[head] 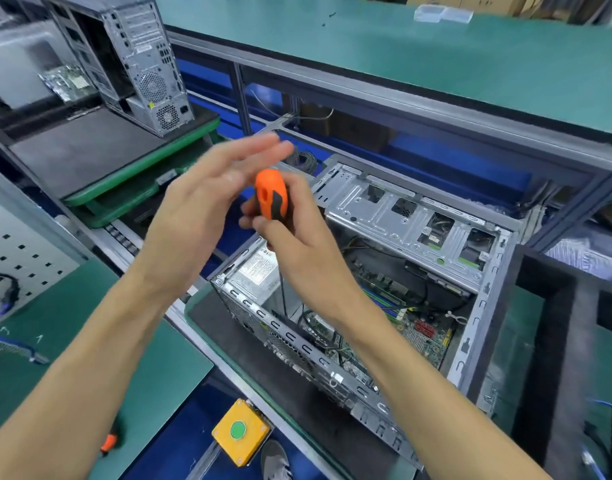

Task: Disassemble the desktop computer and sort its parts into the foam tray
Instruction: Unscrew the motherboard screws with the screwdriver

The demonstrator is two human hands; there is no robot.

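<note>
An open desktop computer case (pixel 484 289) lies on its side on a black mat, its motherboard (pixel 422 330), power supply (pixel 259 271) and silver drive cage (pixel 401 216) exposed. My right hand (pixel 297 244) grips an orange and black screwdriver (pixel 271 194) by the handle, held upright above the case; its dark shaft (pixel 283 296) runs down into the case beside the power supply. My left hand (pixel 207 195) hovers just left of the handle with fingers straight and holds nothing. A black foam tray (pixel 557 341) stands at the right of the case.
A second computer case (pixel 138 60) stands on a green pallet (pixel 134 168) at the back left. A yellow box with a green button (pixel 240 431) sits at the bench's front. A raised green shelf (pixel 436 57) spans the back. A small orange tool (pixel 108 443) lies at the lower left.
</note>
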